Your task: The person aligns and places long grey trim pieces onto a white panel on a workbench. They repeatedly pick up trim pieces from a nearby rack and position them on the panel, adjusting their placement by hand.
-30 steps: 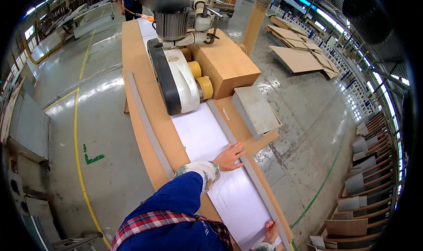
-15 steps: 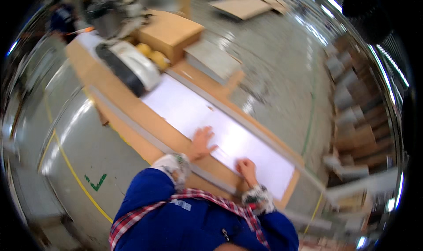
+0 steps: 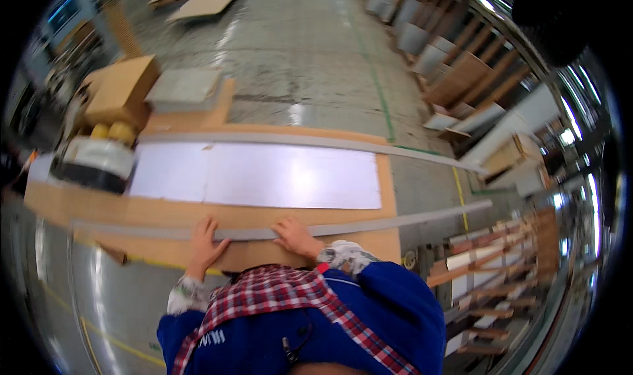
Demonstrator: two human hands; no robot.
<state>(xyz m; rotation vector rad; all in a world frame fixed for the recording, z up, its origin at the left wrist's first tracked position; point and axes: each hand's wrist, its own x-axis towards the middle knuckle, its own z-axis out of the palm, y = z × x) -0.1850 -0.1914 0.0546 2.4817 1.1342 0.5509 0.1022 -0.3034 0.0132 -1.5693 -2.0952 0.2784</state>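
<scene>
A long white panel (image 3: 290,177) lies flat on the tan worktable (image 3: 158,210). Along its far side runs a grey strip (image 3: 290,139); a second grey strip (image 3: 376,227) lies on the near side, and both stick out past the table's right end. My left hand (image 3: 206,248) rests palm down at the near strip, fingers spread and thumb apart. My right hand (image 3: 297,236) lies over the same strip further right, its fingers stretched out and loosely bent. Neither hand shows anything held in it.
At the table's left end stands a machine with a white and black housing (image 3: 99,161) and yellow rollers. Behind it are a cardboard box (image 3: 122,88) and a grey slab (image 3: 184,88). Racks of boards (image 3: 455,78) stand to the right, with stacked timber (image 3: 488,269) nearer.
My view has swung right, so the table now lies level across it. Both hands have moved from the white panel back to the near strip, and my right hand has opened out.
</scene>
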